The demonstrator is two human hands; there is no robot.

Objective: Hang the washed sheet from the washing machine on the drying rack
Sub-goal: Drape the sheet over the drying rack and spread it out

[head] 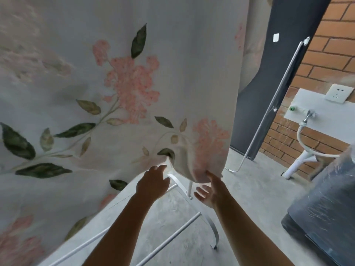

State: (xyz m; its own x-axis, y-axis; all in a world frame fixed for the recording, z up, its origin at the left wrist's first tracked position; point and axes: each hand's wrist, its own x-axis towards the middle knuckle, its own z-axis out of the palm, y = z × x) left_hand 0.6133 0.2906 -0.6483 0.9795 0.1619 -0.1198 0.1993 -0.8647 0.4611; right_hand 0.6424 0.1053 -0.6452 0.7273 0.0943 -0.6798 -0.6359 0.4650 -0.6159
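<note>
My left hand (152, 184), spread, nears the sheet (134, 83) hem; my spread right hand (210, 192) touches it. Drying rack (213, 227) legs stand between them, the washing machine (326, 208) right, on concrete floor (249, 189).

Sheet (134, 83): cream w/ pink flower clusters, green + tan leaves; hangs draped, fills left + centre of view, upper left blurred; bottom hem runs diagonally up to lower-right corner, which is bunched in folds w/ right hand (211, 191) thumb touching it from below

Drying rack (191, 197): white metal tubes + curved flat leg, stands on concrete floor (249, 198) under sheet, mostly covered by it

Washing machine (326, 208): dark grey, shiny film over surface, lower-right edge of view, cropped, apart from sheet
</note>
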